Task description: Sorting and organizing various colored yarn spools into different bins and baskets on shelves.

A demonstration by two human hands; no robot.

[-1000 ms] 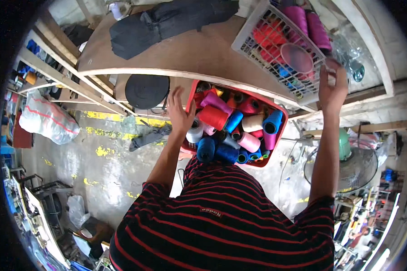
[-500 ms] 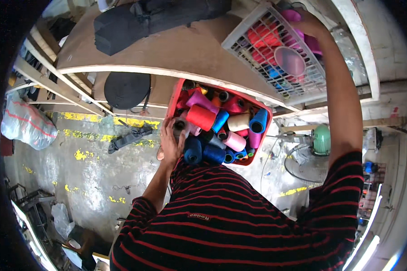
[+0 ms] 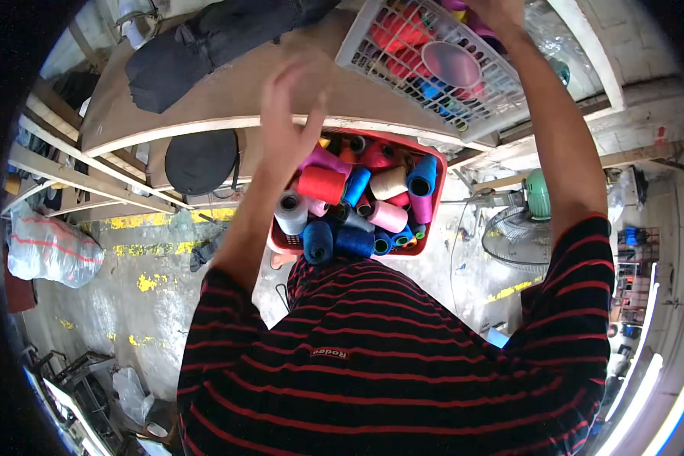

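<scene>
My striped shirt (image 3: pixel 387 380) fills the lower half of the view, soft knit in black with thin red bands, and it hides the near edge of everything below it. Above it the wooden bench (image 3: pixel 205 91) curves across the top, its straight edge bent by the lens, smooth and pale brown, with a dark cloth (image 3: pixel 205 38) heaped on it, crumpled and partly cut off at the top edge. Under the bench sits the red crate (image 3: pixel 422 228), hard plastic, packed with thread cones lying every way; its near rim disappears behind my shirt and its left wall behind my forearm. Among the cones I make out a red one (image 3: pixel 321 185) with tight wound thread, a cream one (image 3: pixel 388 182), a pink one (image 3: pixel 387 216) and a dark blue one (image 3: pixel 318 242) showing its hollow core. On the bench to the right is the white basket (image 3: pixel 403 68), an open plastic lattice tilted toward me, with more coloured spools showing dimly through its mesh. My right hand (image 3: pixel 498 11) is at the basket's far rim, mostly cut off by the frame, so I cannot tell how it grips or whether it is closed. My left hand (image 3: pixel 289 106) is raised over the bench edge just above the crate, fingers spread and loose, blurred, holding nothing. A round black pad (image 3: pixel 201 159) hangs under the bench to the left.
</scene>
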